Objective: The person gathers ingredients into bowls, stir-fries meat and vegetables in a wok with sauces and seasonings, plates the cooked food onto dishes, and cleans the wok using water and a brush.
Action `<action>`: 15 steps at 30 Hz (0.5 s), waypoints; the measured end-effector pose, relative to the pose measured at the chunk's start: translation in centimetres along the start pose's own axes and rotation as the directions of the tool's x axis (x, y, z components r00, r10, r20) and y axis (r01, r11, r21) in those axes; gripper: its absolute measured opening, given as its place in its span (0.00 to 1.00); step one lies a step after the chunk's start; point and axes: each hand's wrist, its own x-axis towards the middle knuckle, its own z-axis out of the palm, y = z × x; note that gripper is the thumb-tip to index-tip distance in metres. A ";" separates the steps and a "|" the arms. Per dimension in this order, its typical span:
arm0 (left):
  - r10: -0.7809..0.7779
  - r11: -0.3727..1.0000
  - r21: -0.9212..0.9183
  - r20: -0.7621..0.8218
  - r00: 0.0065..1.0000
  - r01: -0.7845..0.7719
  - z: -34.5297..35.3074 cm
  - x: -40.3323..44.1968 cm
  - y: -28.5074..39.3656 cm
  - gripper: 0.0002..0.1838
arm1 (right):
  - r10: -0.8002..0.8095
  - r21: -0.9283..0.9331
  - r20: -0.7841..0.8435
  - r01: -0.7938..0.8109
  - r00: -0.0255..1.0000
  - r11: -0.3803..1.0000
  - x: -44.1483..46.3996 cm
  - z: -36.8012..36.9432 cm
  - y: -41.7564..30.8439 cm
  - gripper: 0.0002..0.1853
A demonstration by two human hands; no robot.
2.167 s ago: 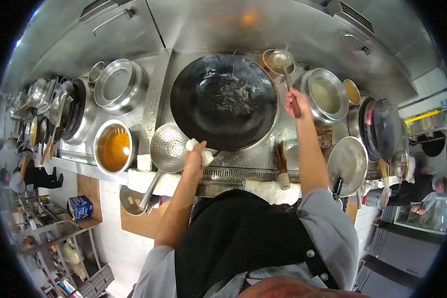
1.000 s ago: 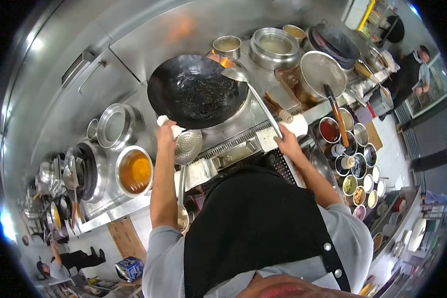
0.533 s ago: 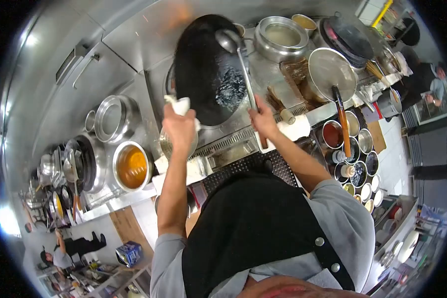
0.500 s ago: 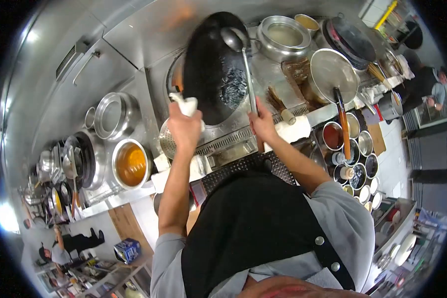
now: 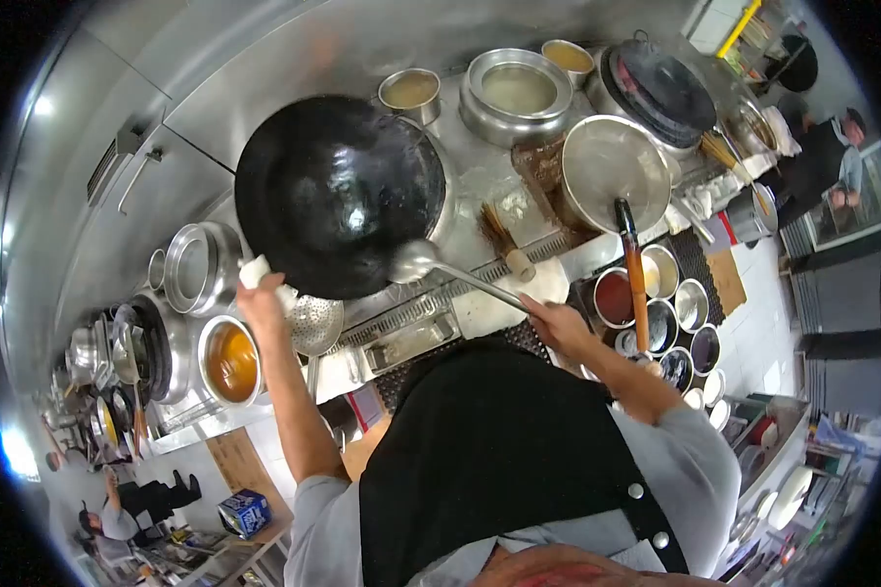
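Observation:
A large black wok [image 5: 338, 196] sits over the stove, its dark inside shiny with light. My left hand [image 5: 264, 303] is closed on a folded white cloth [image 5: 256, 271] at the wok's near left rim. The wok's grip under that cloth is hidden. My right hand [image 5: 558, 328] is closed round the handle of a metal ladle [image 5: 480, 286]. The ladle's bowl lies at the wok's near right edge; whether it touches the wok I cannot tell. Just below the wok, beside my left hand, is a perforated skimmer [image 5: 317, 323].
A pot of orange-brown liquid [image 5: 232, 360] stands at left. A bamboo brush [image 5: 504, 240], a long-handled strainer [image 5: 616, 168] and a pot of cloudy liquid [image 5: 516, 93] are at right. Several sauce containers [image 5: 614, 296] sit near my right arm. Other people [image 5: 841, 161] are farther off.
The wok has gone from steeply tilted to flatter and moved left with my left hand. My right hand has lowered the ladle from the far rim to the near right edge.

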 end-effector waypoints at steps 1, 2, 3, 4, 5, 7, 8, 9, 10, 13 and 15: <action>-0.088 0.989 -0.117 -0.015 0.996 0.085 -0.8 0.5 -1.7 0.12 | -0.033 0.053 -0.045 0.035 0.998 0.998 -2.0 -1.0 0.9 0.32; -0.094 0.988 -0.124 -0.044 0.995 0.088 -0.6 0.4 -3.5 0.12 | 0.002 0.107 -0.144 0.013 0.990 0.994 -3.1 -1.3 0.9 0.31; -0.260 0.947 -0.220 -0.103 0.960 0.232 -0.8 0.1 -5.4 0.12 | 0.047 0.171 -0.234 -0.006 0.971 0.985 -3.8 -1.2 1.0 0.31; -0.419 0.876 -0.322 -0.144 0.896 0.358 -1.0 -0.2 -7.5 0.12 | 0.184 0.299 -0.144 -0.134 0.972 0.945 -3.4 -0.7 1.0 0.32; -0.416 0.871 -0.345 -0.137 0.899 0.350 -0.5 -0.9 -9.9 0.12 | 0.166 0.295 -0.124 -0.123 0.978 0.947 -2.1 -0.7 0.3 0.32; -0.603 0.785 -0.303 -0.170 0.779 0.541 2.5 -4.1 -9.4 0.15 | 0.363 0.402 -0.108 -0.293 0.926 0.868 1.7 -1.2 -1.7 0.38; -0.309 0.951 -0.038 -0.066 0.949 0.307 3.2 -5.6 -12.7 0.14 | 0.265 0.397 -0.225 -0.160 0.938 0.904 3.6 -0.8 -1.4 0.41; -0.565 0.777 -0.377 -0.068 0.822 0.503 4.9 -4.9 -14.2 0.14 | 0.239 0.387 -0.213 -0.143 0.947 0.911 5.4 -0.3 -0.4 0.41; -0.538 0.819 -0.357 -0.207 0.817 0.449 7.2 -5.5 -14.0 0.15 | 0.175 0.301 -0.287 -0.085 0.942 0.950 7.2 0.1 1.1 0.39; -0.472 0.823 -0.434 -0.162 0.866 0.367 10.3 -6.8 -11.6 0.13 | 0.115 0.169 -0.286 -0.068 0.951 0.983 9.7 1.2 4.4 0.37; -0.478 0.820 -0.391 -0.067 0.876 0.418 10.0 -6.5 -12.2 0.13 | 0.320 0.085 -0.068 -0.314 0.945 0.945 10.2 1.1 5.5 0.36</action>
